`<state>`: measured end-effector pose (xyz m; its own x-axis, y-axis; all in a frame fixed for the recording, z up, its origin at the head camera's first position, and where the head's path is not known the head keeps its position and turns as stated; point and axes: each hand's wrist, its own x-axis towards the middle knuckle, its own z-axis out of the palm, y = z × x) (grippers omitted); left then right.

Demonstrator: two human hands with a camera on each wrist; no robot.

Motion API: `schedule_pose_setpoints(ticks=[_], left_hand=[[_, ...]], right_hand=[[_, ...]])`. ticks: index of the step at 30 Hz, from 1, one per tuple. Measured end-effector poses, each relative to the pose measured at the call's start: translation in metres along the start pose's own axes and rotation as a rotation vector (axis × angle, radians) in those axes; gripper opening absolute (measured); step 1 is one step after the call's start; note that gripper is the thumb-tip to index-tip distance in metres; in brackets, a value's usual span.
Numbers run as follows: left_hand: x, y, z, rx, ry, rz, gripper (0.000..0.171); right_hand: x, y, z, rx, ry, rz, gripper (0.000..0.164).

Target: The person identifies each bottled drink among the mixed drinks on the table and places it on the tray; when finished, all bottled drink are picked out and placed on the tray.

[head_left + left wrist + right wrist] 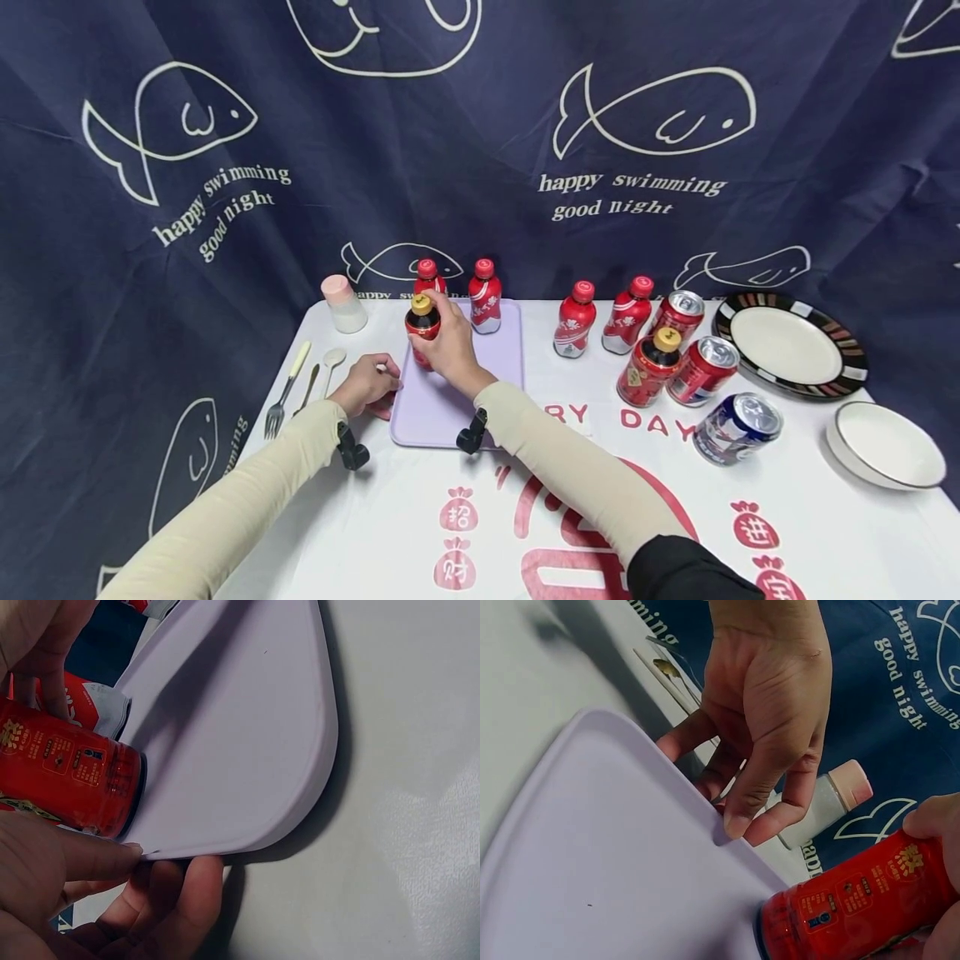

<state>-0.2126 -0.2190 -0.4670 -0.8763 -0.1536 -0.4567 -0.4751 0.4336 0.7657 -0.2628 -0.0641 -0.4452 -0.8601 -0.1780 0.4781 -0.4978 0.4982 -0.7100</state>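
A lilac tray (433, 417) lies on the white-covered table, and my left hand (367, 383) pinches its left rim. In the right wrist view that thumb presses on the rim while the fingers curl outside it. My right hand (453, 346) grips a red drink bottle (423, 323) with a gold cap at the tray's left side. The bottle's base (124, 787) is at the tray surface, close to the left thumb; whether it touches is hard to tell. Behind it, two red bottles with red caps stand at the tray's far end, one (486, 298) plain to see, the other (428, 275) partly hidden.
Right of the tray stand two red-capped bottles (576, 321), a gold-capped bottle (651, 367), red cans (705, 371) and a blue can (737, 429). Further right are a dark-rimmed plate (723, 315) and a white bowl (862, 467). At left lie a fork (285, 392), spoons (330, 362) and a pink-lidded jar (345, 307).
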Motion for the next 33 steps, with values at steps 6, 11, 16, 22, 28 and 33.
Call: schedule_pose_setpoints(ticks=[6,11,16,22,28,33], left_hand=[[-0.002,0.000,-0.001,0.000,-0.001,0.006,0.019],[-0.002,0.000,-0.001,0.000,-0.004,0.005,0.019],[-0.002,0.001,0.000,0.001,-0.005,0.005,0.019],[0.000,-0.002,0.000,0.011,0.006,0.004,0.018],[0.000,-0.003,0.001,0.022,0.004,-0.004,0.017],[-0.001,0.000,0.001,0.028,0.007,-0.012,0.016]], right_hand=[[-0.001,-0.001,0.001,-0.006,0.005,0.005,0.072],[-0.001,-0.002,0.003,-0.009,0.010,0.010,0.072],[-0.001,-0.002,0.004,-0.019,0.012,0.013,0.073],[-0.003,-0.003,0.004,-0.033,-0.014,0.008,0.082],[-0.011,0.007,-0.014,0.049,-0.018,0.003,0.081],[-0.030,0.032,-0.037,0.096,0.031,0.022,0.076]])
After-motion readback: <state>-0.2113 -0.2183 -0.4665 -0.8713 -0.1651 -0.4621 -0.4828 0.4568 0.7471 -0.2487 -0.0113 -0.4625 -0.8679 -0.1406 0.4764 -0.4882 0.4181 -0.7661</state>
